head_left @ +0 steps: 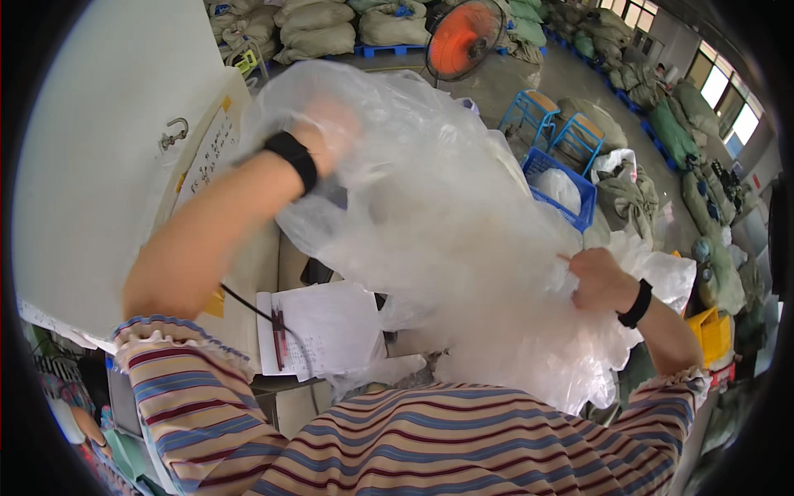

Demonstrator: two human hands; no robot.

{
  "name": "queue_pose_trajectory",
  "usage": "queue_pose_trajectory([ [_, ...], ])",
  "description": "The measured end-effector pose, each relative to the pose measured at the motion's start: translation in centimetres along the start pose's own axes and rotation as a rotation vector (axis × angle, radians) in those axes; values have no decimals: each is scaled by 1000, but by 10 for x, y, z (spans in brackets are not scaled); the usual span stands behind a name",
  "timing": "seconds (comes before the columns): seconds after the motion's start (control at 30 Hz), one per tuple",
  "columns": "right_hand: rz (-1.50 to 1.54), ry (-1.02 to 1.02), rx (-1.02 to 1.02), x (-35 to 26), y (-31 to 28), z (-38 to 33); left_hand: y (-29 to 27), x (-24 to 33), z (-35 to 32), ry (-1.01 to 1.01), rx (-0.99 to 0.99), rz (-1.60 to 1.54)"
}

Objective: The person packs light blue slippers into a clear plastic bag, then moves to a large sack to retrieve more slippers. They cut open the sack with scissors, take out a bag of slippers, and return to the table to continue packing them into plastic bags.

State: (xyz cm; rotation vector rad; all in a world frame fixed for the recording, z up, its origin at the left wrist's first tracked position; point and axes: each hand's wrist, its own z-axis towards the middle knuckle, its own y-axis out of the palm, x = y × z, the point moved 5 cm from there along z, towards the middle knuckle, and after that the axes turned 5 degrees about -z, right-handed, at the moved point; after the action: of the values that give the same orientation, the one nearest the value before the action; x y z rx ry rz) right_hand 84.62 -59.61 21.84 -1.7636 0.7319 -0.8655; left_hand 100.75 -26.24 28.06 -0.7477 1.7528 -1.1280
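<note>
The large clear plastic bag point(447, 223) is spread between the 2 hands, in front of the striped shirt point(463, 442); its long axis seems to run slantwise, from upper left to lower right. The left hand point(331, 132) is at the far upper end, veiled by the bag and blurred, so I cannot tell its grip. The right hand point(600, 281), nearer to the body, has curled fingers holding the right edge.

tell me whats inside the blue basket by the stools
A whitish bundle shows inside the blue basket. The bundle covers the bottom, so anything beneath it cannot be seen.
</note>
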Motion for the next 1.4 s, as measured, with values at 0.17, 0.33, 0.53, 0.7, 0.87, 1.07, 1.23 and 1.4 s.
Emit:
queue_pose_trajectory([
  [0.17,92,-37,166,1,-18,3,102,115,44,495,239,-501],
  [0.33,67,36,126,19,-1,1,143,-18,131,161,150,-113],
  [0.53,123,80,213,34,7,13,7,-121,-10,-190,616,-5],
  [0.7,141,58,266,51,3,25,49,-34,-56,168,280,33],
  [0.87,253,155,263,83,12,12,0,41,-80,398,208,-462],
  [1.07,718,-45,-54,53,-21,-22,-41,22,-32,253,217,-1940],
  [1.23,688,33,-63,45,-35,-95,-31,16,-31,248,380,-1696],
  [1.4,550,266,59,30,-50,-183,-50,80,-29,412,394,-1061],
])
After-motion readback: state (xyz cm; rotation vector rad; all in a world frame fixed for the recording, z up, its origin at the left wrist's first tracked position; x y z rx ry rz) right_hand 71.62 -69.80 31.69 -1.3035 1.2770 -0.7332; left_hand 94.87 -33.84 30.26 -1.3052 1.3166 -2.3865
